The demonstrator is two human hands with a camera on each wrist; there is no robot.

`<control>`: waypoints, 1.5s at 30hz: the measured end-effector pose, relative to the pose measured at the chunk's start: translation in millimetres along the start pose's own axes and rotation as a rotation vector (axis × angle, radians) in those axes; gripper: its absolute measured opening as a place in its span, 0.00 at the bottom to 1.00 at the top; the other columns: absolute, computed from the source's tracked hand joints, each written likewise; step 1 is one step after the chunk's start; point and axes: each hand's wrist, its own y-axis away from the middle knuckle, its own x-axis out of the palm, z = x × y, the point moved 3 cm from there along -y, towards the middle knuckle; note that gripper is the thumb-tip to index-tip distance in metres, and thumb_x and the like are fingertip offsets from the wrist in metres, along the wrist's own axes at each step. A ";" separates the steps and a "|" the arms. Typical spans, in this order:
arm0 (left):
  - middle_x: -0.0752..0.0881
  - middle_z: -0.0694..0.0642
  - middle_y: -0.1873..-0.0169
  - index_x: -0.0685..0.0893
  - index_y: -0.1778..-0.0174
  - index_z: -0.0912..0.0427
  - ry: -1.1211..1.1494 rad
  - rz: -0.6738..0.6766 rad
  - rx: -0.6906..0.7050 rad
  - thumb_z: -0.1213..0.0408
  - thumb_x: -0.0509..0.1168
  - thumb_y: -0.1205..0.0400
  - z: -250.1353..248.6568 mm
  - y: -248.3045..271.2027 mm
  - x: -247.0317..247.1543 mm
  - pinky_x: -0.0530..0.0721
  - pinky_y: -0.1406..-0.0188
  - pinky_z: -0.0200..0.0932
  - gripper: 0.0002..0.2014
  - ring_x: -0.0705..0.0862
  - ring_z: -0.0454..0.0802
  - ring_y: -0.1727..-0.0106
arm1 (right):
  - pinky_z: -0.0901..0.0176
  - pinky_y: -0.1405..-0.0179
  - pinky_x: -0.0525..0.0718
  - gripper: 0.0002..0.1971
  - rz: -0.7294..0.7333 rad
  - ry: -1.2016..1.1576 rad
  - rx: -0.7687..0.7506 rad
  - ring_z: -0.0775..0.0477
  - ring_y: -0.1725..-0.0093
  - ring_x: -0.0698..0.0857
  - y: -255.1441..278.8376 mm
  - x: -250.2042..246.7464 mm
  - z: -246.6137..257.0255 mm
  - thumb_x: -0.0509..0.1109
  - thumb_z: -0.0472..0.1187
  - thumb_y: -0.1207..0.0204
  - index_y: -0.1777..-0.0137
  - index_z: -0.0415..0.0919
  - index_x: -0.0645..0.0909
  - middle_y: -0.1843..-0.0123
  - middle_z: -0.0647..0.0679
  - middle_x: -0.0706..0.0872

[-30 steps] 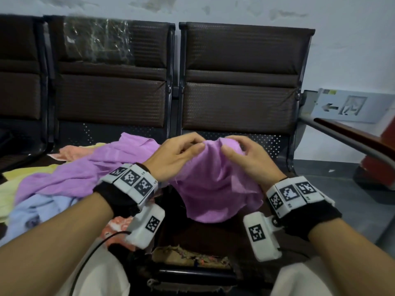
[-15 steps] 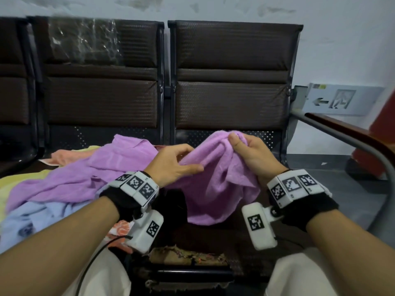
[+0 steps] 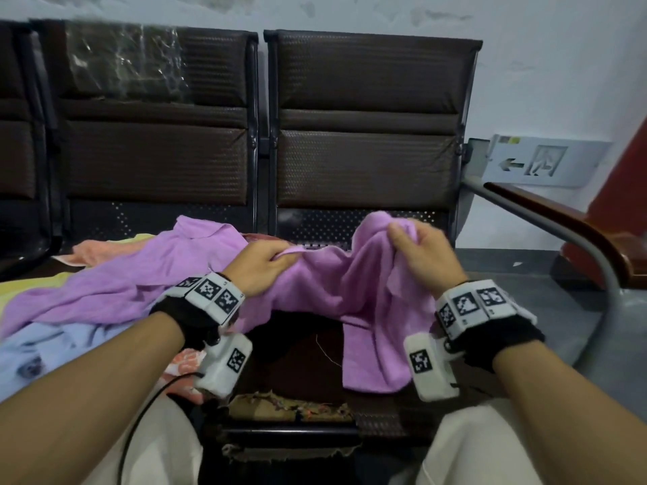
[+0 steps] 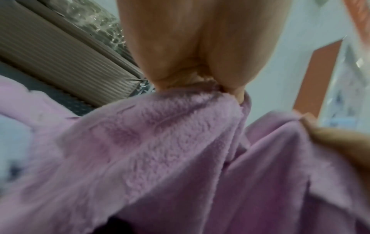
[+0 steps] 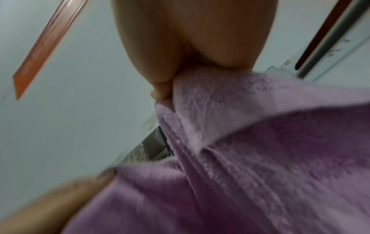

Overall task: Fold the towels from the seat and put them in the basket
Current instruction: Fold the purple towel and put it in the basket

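A purple towel (image 3: 336,292) is lifted over the dark seat (image 3: 308,365) in front of me. My left hand (image 3: 269,264) pinches its top edge near the middle. My right hand (image 3: 416,246) grips another bunch of the same edge, higher and further right. The cloth sags between the hands and hangs down to the seat. In the left wrist view the fingers (image 4: 200,63) clamp the fluffy purple towel (image 4: 160,142). In the right wrist view the fingers (image 5: 170,63) pinch a fold of the purple towel (image 5: 250,142). No basket is in view.
A pile of loose towels lies on the left seat: another purple one (image 3: 122,285), a light blue one (image 3: 45,348), a peach one (image 3: 98,250) and a yellow one (image 3: 21,285). Dark chair backs (image 3: 367,134) stand behind. A curved metal armrest (image 3: 560,236) runs at the right.
My hands have drawn apart along the towel's edge: the left moved down and left, the right rose and went right. The bunched cloth is now stretched between them.
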 end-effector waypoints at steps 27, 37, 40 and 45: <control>0.73 0.53 0.74 0.77 0.72 0.66 0.127 0.231 -0.145 0.56 0.70 0.22 36.7 14.2 -7.1 0.68 0.68 0.39 0.19 0.70 0.43 0.70 | 0.40 0.42 0.81 0.06 -0.204 -0.389 0.221 0.44 0.52 0.82 -25.1 33.5 -5.9 0.70 0.36 0.25 0.63 0.46 0.82 0.55 0.40 0.84; 0.85 0.56 0.66 0.86 0.59 0.70 0.399 0.022 -0.347 0.48 0.70 0.25 37.7 12.7 -13.1 0.79 0.58 0.46 0.22 0.79 0.47 0.63 | 0.64 0.48 0.81 0.16 0.268 -0.077 0.168 0.54 0.51 0.85 -7.1 65.6 -19.5 0.76 0.28 0.31 0.58 0.54 0.86 0.56 0.57 0.89; 0.83 0.62 0.63 0.84 0.58 0.73 0.521 -0.024 -0.411 0.49 0.71 0.26 32.1 9.7 -8.3 0.81 0.54 0.52 0.24 0.78 0.52 0.60 | 0.71 0.54 0.75 0.11 0.415 0.162 0.107 0.63 0.58 0.82 -4.0 71.9 -10.7 0.79 0.38 0.33 0.60 0.58 0.88 0.61 0.63 0.88; 0.89 0.58 0.51 0.86 0.52 0.57 0.644 -0.085 -0.468 0.59 0.71 0.23 25.2 3.7 -2.7 0.85 0.42 0.48 0.07 0.86 0.52 0.47 | 0.69 0.55 0.72 0.19 0.715 0.770 -0.050 0.58 0.57 0.80 6.3 84.7 -5.6 0.83 0.43 0.38 0.46 0.51 0.88 0.57 0.56 0.83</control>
